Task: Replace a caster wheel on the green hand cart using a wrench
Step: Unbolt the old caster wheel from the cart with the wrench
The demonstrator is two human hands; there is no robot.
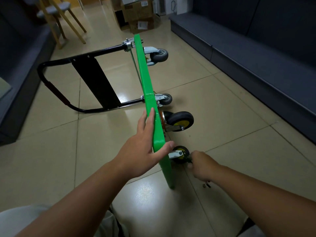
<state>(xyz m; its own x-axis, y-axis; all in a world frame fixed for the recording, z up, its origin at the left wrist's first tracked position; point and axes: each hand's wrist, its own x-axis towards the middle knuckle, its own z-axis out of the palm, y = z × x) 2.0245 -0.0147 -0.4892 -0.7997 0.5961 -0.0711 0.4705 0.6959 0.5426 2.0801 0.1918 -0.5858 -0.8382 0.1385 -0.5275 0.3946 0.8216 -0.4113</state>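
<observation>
Curled fingers of the right hand (202,165) are gripping a dark wrench (188,159) at the small caster (179,151) by the near floor corner of the upended cart (147,79), while the left hand (145,151) is pinching its stiff, probably tippy top edge between thumb and flat fingers, steadying it.

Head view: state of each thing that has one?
green hand cart, tipped on its side, deck upright.
black handle, unfolded, lower side on the floor.
left hand, gripping the deck's top edge.
right hand, curled on a dark tool, likely the wrench, at the near caster.
near caster, on the deck; fastening hidden.
big yellow-hub caster, mounted.
far grey caster, mounted.
second grey caster, mounted.
small fasteners, loose on the floor.
</observation>
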